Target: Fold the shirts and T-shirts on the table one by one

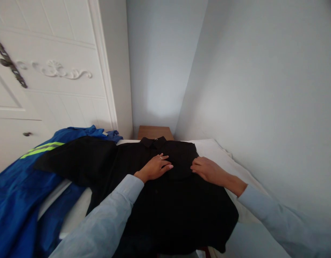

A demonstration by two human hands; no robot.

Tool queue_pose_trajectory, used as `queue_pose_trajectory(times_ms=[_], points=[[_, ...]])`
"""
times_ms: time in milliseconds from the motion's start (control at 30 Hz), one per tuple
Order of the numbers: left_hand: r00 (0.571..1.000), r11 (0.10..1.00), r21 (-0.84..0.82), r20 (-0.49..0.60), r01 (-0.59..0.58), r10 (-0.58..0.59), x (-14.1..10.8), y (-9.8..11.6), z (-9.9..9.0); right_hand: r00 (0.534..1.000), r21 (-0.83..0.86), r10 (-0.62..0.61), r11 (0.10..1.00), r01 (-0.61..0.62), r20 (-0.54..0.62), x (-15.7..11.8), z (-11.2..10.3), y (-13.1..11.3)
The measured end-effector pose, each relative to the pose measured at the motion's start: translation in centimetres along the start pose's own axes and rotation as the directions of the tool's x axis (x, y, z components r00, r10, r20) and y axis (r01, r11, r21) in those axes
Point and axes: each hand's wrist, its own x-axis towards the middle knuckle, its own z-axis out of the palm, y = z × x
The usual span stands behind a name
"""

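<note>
A black collared shirt (176,215) lies spread on a white-covered surface (208,145), its collar at the far edge. One sleeve stretches out to the left, over blue clothing. Resting on the upper front of the shirt, below the collar, my left hand (154,167) has its fingers apart and a ring on one finger. To the right, my right hand (208,170) pinches the black cloth near the shirt's right side, with its fingers bent together.
Blue clothing with a yellow-green and grey stripe (44,148) is heaped at the left. Behind it rises a white cabinet (74,86) with a dark handle. A brown wooden piece (156,132) stands beyond the collar, and a pale wall (262,89) runs along the right.
</note>
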Motion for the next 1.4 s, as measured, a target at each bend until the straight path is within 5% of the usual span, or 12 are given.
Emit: queue_pose_trajectory(times_ms=[200, 433, 500, 633, 700, 900, 1067, 1167, 1233, 1367, 1400], points=[[1.000, 1.000, 0.011, -0.026, -0.013, 0.013, 0.1, 0.0, 0.2, 0.952, -0.037, 0.149, 0.989, -0.145, 0.267, -0.1, -2.7, -0.9], [0.988, 0.994, -0.106, -0.148, 0.021, -0.036, -0.5, -1.0, -0.4, 0.996, 0.140, -0.085, 0.987, 0.085, -0.002, 6.9, -2.6, -5.5], [0.973, 0.992, -0.117, -0.219, 0.051, -0.076, -0.7, -1.4, -0.7, 0.996, 0.183, -0.086, 0.980, 0.085, 0.000, 9.2, -1.6, -5.6], [0.947, 0.990, -0.118, -0.301, 0.081, -0.113, -1.0, -1.9, -0.9, 0.989, 0.293, 0.104, 0.947, -0.130, 0.102, 12.3, 2.4, -4.0], [0.940, 0.988, -0.132, -0.318, 0.083, -0.122, -1.0, -2.0, -0.8, 0.981, 0.366, 0.184, 0.910, -0.193, 0.059, 12.9, 4.8, -3.2], [0.938, 0.979, -0.143, -0.296, 0.143, -0.181, -1.6, -2.1, -0.9, 0.955, 0.580, 0.247, 0.807, -0.109, -0.163, 12.3, 8.4, -2.4], [0.956, 0.969, 0.057, -0.188, 0.242, -0.227, -5.1, -3.8, -4.5, 0.960, 0.636, 0.227, 0.769, -0.072, -0.166, 12.1, 8.4, -2.0], [0.871, 0.843, 0.259, -0.285, 0.472, -0.400, -9.0, -5.3, -8.8, 0.960, 0.641, 0.227, 0.764, -0.072, -0.164, 12.2, 8.5, -1.9], [0.760, 0.667, 0.369, -0.386, 0.647, -0.523, -11.7, -6.1, -12.0, 0.959, 0.640, 0.230, 0.765, -0.072, -0.166, 12.4, 8.7, -1.9], [0.350, 0.239, 0.267, -0.535, 0.934, -0.769, -15.6, -7.7, -17.2, 0.958, 0.638, 0.236, 0.766, -0.079, -0.164, 12.6, 9.0, -2.0], [0.299, 0.209, 0.227, -0.517, 0.951, -0.802, -16.2, -8.0, -18.0, 0.958, 0.641, 0.234, 0.764, -0.077, -0.165, 12.6, 9.0, -2.0]])
